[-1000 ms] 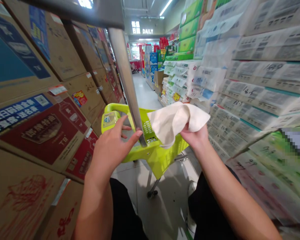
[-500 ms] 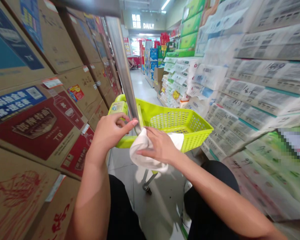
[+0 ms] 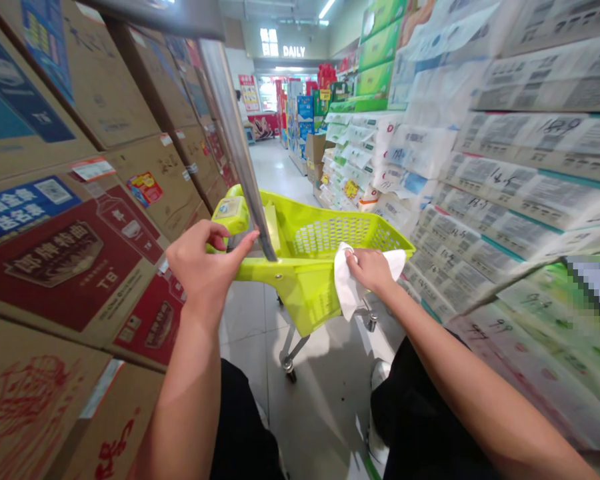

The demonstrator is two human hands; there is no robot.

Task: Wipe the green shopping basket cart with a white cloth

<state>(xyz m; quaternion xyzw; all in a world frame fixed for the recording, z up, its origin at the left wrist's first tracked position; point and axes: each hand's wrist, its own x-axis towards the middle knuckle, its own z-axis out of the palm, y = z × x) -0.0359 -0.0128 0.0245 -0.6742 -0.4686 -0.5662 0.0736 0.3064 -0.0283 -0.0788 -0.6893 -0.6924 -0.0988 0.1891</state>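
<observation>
A yellow-green shopping cart (image 3: 300, 280) stands before me, its perforated basket pointing right. A metal pole (image 3: 235, 140) rises from its near left part. My left hand (image 3: 205, 257) is at the cart's handle end, thumb stretched toward the foot of the pole and fingers curled by the yellow-green handle; its exact hold is partly hidden. On the basket's near rim, my right hand (image 3: 373, 268) grips a white cloth (image 3: 349, 290), which hangs over the rim's outer side.
Stacked cardboard cartons (image 3: 60, 247) line the left side. Packs of wrapped paper goods (image 3: 510, 180) are piled on the right. Between them the tiled aisle (image 3: 275, 167) runs back to more shelves. Cart wheels (image 3: 290, 370) stand near my feet.
My right hand has moved right along the rim with the white cloth, away from the pole. My left hand has shifted slightly left. The cart's near side now shows more fully.
</observation>
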